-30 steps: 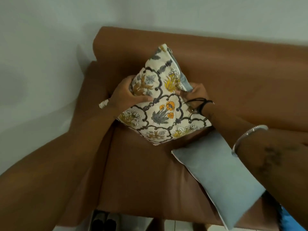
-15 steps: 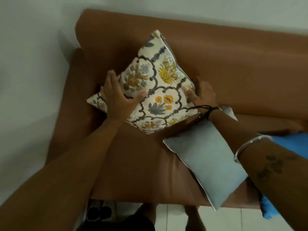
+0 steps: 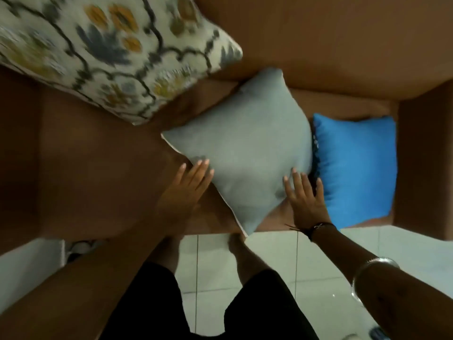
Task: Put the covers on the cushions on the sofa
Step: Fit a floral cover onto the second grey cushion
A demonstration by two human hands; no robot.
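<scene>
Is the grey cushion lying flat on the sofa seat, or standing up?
Mostly flat. The grey cushion lies broad face up on the sofa seat, one corner overhanging the front edge. Both open hands touch its near edges.

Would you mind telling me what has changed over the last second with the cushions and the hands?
Both hands let go of the floral cushion, now resting against the sofa back. The left hand and right hand, both open, have moved onto the grey cushion. The grey cushion stays on the seat, with the blue cushion beside it.

Three cushions (image 3: 245, 148) side by side on sofa (image 3: 98, 180)
</scene>
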